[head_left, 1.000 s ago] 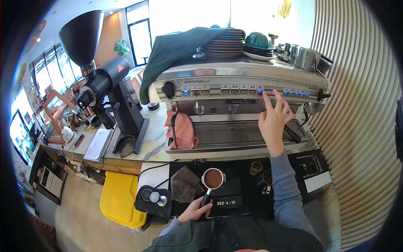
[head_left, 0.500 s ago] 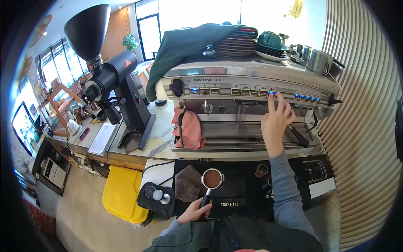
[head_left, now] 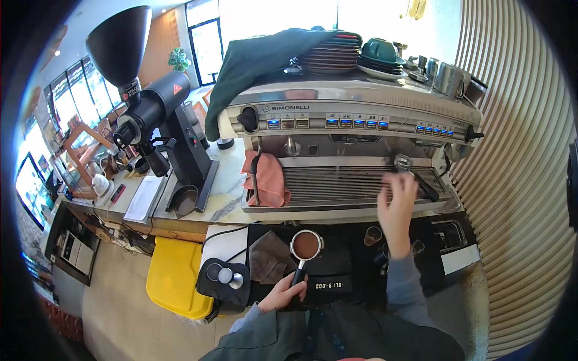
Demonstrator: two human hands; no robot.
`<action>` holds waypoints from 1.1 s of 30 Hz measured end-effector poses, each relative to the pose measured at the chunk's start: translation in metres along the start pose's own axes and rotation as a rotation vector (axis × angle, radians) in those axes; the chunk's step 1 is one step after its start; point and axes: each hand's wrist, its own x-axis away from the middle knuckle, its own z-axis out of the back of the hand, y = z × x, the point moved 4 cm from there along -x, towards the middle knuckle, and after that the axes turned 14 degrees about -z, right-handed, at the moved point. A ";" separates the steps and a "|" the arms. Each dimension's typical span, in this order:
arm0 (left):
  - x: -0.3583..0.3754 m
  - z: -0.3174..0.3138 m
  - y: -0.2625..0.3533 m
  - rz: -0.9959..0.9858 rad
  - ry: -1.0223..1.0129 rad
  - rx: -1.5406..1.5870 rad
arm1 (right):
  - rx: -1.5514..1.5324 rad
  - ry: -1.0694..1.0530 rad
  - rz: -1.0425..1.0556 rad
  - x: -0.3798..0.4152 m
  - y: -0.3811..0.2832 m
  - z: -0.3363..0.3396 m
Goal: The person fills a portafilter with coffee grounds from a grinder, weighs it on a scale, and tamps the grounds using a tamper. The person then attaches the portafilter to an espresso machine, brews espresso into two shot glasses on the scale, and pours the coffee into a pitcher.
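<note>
Right hand (head_left: 397,210) lowered from buttons (head_left: 359,124), hiding drip-tray edge (head_left: 343,208), black handle (head_left: 427,189) alongside

"SIMONELLI" on the espresso machine (head_left: 355,96), "0'00"-617.0" on the scale display (head_left: 329,285), red triangle sign on the grinder (head_left: 171,96)

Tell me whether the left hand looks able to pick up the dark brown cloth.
Probably not, though the cloth lies close: the left hand grips the black handle of the round metal portafilter.
</note>
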 end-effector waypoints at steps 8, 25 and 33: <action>-0.050 -0.009 0.017 -0.190 -0.074 -0.138 | -0.782 -1.314 -0.371 0.174 -0.015 -0.043; -0.076 -0.051 0.044 0.024 -0.246 0.117 | -1.206 -1.083 -0.832 0.182 -0.016 -0.033; -0.043 -0.015 0.056 -0.248 -0.336 -0.514 | -1.476 -1.113 -0.996 0.140 -0.009 -0.033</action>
